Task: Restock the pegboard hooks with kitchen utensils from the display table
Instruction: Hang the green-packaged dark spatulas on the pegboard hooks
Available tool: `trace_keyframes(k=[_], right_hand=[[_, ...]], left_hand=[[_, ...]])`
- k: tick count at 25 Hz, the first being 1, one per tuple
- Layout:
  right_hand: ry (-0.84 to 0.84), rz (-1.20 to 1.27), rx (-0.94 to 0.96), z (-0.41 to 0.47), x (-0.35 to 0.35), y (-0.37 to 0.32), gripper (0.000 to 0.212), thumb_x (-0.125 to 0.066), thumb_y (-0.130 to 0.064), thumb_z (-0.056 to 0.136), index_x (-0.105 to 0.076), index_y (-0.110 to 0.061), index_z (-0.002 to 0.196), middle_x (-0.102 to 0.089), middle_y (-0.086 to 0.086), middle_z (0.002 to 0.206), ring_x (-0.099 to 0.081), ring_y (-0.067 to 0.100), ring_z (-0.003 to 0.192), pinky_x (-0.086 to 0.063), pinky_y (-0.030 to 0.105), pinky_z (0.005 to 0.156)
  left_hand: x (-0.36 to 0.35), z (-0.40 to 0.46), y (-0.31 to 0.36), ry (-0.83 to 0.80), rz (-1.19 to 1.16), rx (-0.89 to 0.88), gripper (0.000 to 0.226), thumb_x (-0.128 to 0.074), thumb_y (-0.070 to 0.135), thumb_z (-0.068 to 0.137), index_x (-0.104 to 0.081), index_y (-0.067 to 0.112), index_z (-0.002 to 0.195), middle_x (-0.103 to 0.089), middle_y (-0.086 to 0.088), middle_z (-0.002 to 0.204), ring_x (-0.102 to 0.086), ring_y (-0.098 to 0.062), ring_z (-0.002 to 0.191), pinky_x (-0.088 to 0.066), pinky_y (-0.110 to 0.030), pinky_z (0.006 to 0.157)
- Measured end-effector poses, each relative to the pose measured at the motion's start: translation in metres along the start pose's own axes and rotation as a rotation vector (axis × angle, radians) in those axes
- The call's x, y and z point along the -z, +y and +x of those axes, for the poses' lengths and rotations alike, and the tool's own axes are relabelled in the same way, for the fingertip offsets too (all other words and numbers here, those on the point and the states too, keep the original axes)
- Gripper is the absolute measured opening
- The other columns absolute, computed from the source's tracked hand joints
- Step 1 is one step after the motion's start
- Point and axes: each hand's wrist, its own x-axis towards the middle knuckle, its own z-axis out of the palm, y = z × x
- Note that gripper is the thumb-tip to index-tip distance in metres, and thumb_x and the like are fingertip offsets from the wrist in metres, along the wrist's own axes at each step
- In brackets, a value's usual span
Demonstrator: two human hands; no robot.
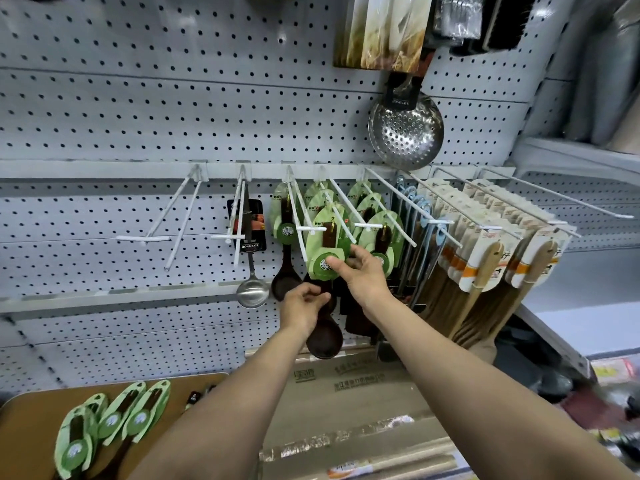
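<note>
Hanging is under way: a carded wooden spoon (pixel 325 247) is pinched by the right hand (pixel 363 271) and steadied below by the curled left hand (pixel 304 303), so its card hole must next be threaded onto the white hook (pixel 313 216) just above.

Rolled foil packs (pixel 346 448) on lower shelf; grey shelving (pixel 581 157) at right; dark brush (pixel 502 22) above.

Two hands reach toward the pegboard: the left hand (pixel 304 304) and the right hand (pixel 362 271). Three green-carded dark wooden spoons (pixel 114 424) lie on the near-left table. On the hooks hang one steel ladle (pixel 252 289), one perforated steel skimmer (pixel 406 133) higher up, and several green-carded spoons (pixel 327 237), too overlapped to count.
</note>
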Motion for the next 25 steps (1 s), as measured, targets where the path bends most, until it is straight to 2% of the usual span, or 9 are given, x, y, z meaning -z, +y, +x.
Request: trace_keyframes(k=[2, 3, 5, 7, 9, 13, 17, 20, 25], right_hand=[[-0.015, -0.043, -0.042, -0.008, 0.001, -0.004, 0.027, -0.074, -0.017, 0.087, -0.061, -0.017, 0.112, -0.07, -0.009, 0.096, -0.064, -0.003, 0.084, -0.05, 0.015, 0.085], [-0.032, -0.078, -0.073, -0.012, 0.003, -0.005, 0.034, -0.075, -0.021, 0.087, -0.059, -0.016, 0.117, -0.069, -0.007, 0.104, -0.063, -0.002, 0.09, -0.047, 0.018, 0.089], [-0.068, -0.18, -0.143, -0.019, 0.009, -0.005, 0.062, -0.076, -0.031, 0.085, -0.051, -0.007, 0.136, -0.063, 0.003, 0.13, -0.061, 0.013, 0.113, -0.043, 0.023, 0.097], [-0.078, -0.346, -0.204, -0.029, 0.016, -0.008, 0.078, -0.076, -0.039, 0.085, -0.042, -0.004, 0.145, -0.055, 0.009, 0.142, -0.054, 0.023, 0.128, -0.043, 0.03, 0.105], [-0.131, -0.523, -0.207, -0.046, 0.023, -0.021, 0.08, -0.074, -0.044, 0.085, -0.041, -0.005, 0.147, -0.051, 0.011, 0.145, -0.05, 0.028, 0.132, -0.041, 0.036, 0.109], [-0.285, -0.971, 0.036, -0.086, 0.022, -0.069, 0.073, -0.068, -0.046, 0.09, -0.041, -0.009, 0.147, -0.053, 0.011, 0.142, -0.051, 0.03, 0.13, -0.042, 0.037, 0.106], [-0.294, -1.276, 0.301, -0.13, 0.003, -0.115, 0.065, -0.067, -0.045, 0.09, -0.045, -0.011, 0.141, -0.055, 0.013, 0.138, -0.053, 0.033, 0.125, -0.045, 0.04, 0.1], [-0.255, -1.39, 0.48, -0.172, -0.029, -0.147, 0.063, -0.067, -0.043, 0.09, -0.044, -0.015, 0.142, -0.054, 0.012, 0.138, -0.053, 0.032, 0.125, -0.045, 0.04, 0.099], [-0.174, -1.356, 0.621, -0.234, -0.107, -0.183, 0.063, -0.061, -0.048, 0.092, -0.042, -0.021, 0.145, -0.052, 0.011, 0.142, -0.049, 0.031, 0.13, -0.045, 0.043, 0.103]], left_hand=[[0.003, -0.011, 0.002, -0.037, 0.003, 0.009, 0.022, -0.076, 0.016, 0.081, -0.071, 0.014, 0.103, -0.071, -0.003, 0.093, -0.065, -0.017, 0.086, -0.051, -0.033, 0.087], [0.006, -0.018, 0.003, -0.048, 0.007, 0.016, 0.031, -0.076, 0.016, 0.082, -0.069, 0.014, 0.112, -0.071, -0.003, 0.1, -0.065, -0.016, 0.093, -0.051, -0.032, 0.091], [0.014, -0.039, 0.01, -0.043, 0.038, 0.01, 0.044, -0.075, 0.015, 0.082, -0.063, 0.018, 0.124, -0.067, 0.001, 0.112, -0.062, -0.015, 0.106, -0.047, -0.032, 0.099], [0.027, -0.06, 0.022, -0.017, 0.079, -0.015, 0.049, -0.076, 0.013, 0.081, -0.06, 0.017, 0.127, -0.064, 0.001, 0.118, -0.06, -0.015, 0.11, -0.046, -0.032, 0.102], [0.048, -0.083, 0.035, 0.054, 0.164, -0.06, 0.049, -0.078, 0.013, 0.079, -0.06, 0.018, 0.125, -0.065, 0.0, 0.12, -0.061, -0.018, 0.11, -0.047, -0.035, 0.102], [0.108, -0.135, 0.066, 0.171, 0.478, -0.153, 0.053, -0.079, 0.021, 0.079, -0.057, 0.025, 0.127, -0.064, -0.001, 0.126, -0.06, -0.023, 0.111, -0.052, -0.037, 0.094], [0.168, -0.176, 0.092, 0.199, 0.789, -0.286, 0.055, -0.076, 0.032, 0.081, -0.053, 0.027, 0.131, -0.062, -0.005, 0.125, -0.059, -0.027, 0.11, -0.05, -0.038, 0.088], [0.218, -0.197, 0.107, 0.203, 0.919, -0.371, 0.054, -0.07, 0.039, 0.084, -0.05, 0.029, 0.133, -0.057, -0.003, 0.132, -0.051, -0.026, 0.121, -0.048, -0.041, 0.093], [0.315, -0.23, 0.116, 0.219, 0.988, -0.504, 0.051, -0.06, 0.047, 0.089, -0.047, 0.03, 0.135, -0.052, -0.001, 0.137, -0.043, -0.024, 0.129, -0.041, -0.04, 0.099]])
